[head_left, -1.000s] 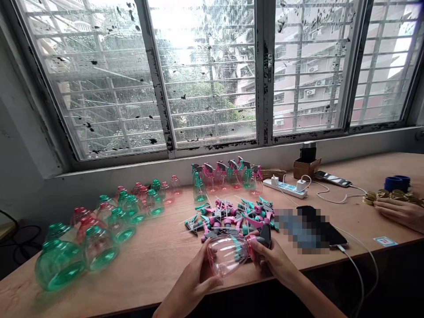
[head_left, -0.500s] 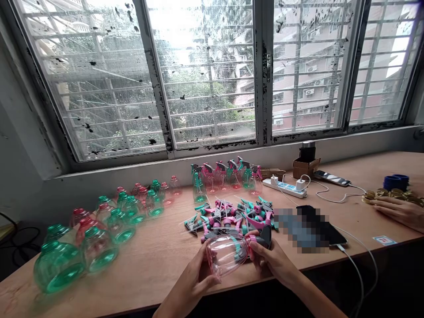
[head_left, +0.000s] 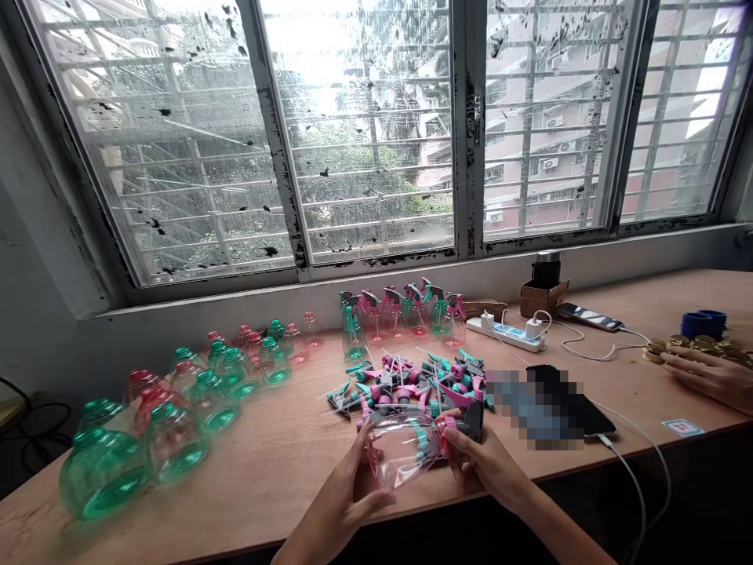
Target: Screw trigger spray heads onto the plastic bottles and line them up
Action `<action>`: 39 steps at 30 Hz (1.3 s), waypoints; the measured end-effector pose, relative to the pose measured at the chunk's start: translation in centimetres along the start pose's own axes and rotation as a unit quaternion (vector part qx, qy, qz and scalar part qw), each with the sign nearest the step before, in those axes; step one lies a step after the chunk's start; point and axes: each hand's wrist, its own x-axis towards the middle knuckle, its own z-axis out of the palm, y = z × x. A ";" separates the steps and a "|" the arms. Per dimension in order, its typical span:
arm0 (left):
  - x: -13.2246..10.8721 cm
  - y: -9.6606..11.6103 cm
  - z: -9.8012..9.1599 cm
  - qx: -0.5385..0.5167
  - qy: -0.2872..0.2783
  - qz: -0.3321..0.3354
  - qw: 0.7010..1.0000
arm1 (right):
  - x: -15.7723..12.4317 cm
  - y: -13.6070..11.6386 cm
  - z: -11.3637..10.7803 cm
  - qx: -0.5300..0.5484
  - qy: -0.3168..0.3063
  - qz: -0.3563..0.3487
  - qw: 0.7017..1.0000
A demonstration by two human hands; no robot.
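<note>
A clear pink spray bottle (head_left: 403, 451) lies sideways between my hands at the table's front edge, its base to the left. My left hand (head_left: 347, 486) is wrapped round the bottle's body. At the neck, my right hand (head_left: 476, 455) pinches the pink collar of a grey and pink trigger sprayer (head_left: 471, 416), which sits on the bottle's mouth. Just behind the bottle is a heap of loose trigger sprayers (head_left: 405, 384) in pink, teal and grey, with thin white tubes.
Green and pink bottles without sprayers (head_left: 176, 447) stand along the left. Several bottles with sprayers (head_left: 394, 314) stand by the window wall. To the right are a phone (head_left: 570, 400) with a cable, a power strip (head_left: 506, 333) and another person's hand (head_left: 706, 377) on gold-coloured pieces.
The bottle and both of my hands stay almost in place, with only a slight shift of the fingers and sprayer. The other person's hand has moved slightly right.
</note>
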 end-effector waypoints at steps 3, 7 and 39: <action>-0.1 0.2 0.0 -0.003 -0.001 0.005 1.000 | 0.0 0.0 0.0 -0.001 0.000 -0.004 1.000; -0.1 0.3 0.0 -0.002 -0.005 0.012 1.000 | 0.0 0.0 0.1 -0.003 0.007 -0.004 1.000; 0.0 0.5 0.0 0.018 -0.006 0.024 1.000 | -0.1 0.0 0.1 0.000 -0.003 0.020 1.000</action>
